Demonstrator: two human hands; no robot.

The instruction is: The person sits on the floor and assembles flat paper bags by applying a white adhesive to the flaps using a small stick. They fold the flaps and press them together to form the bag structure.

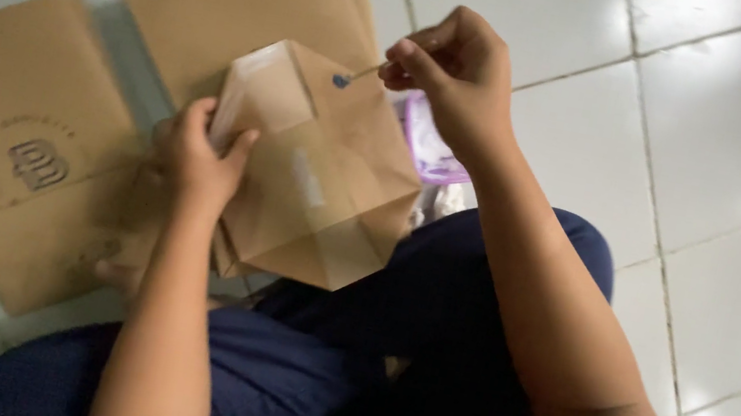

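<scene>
- A folded brown kraft-paper bag (325, 180) is held over the lap, its flat folded bottom facing up, with strips of clear tape across it and a small dark blue dot near its upper edge.
- A flat brown paper bag with a dark round printed emblem (6, 144) lies on the white tiled floor (730, 129) at left.
- Another plain flat brown paper bag (244, 3) lies behind it.
- A crumpled purple-and-clear plastic wrapper (428, 142) peeks out just right of the held bag.

Flat paper bags (16, 146) (white tiled floor (726, 149))
</scene>
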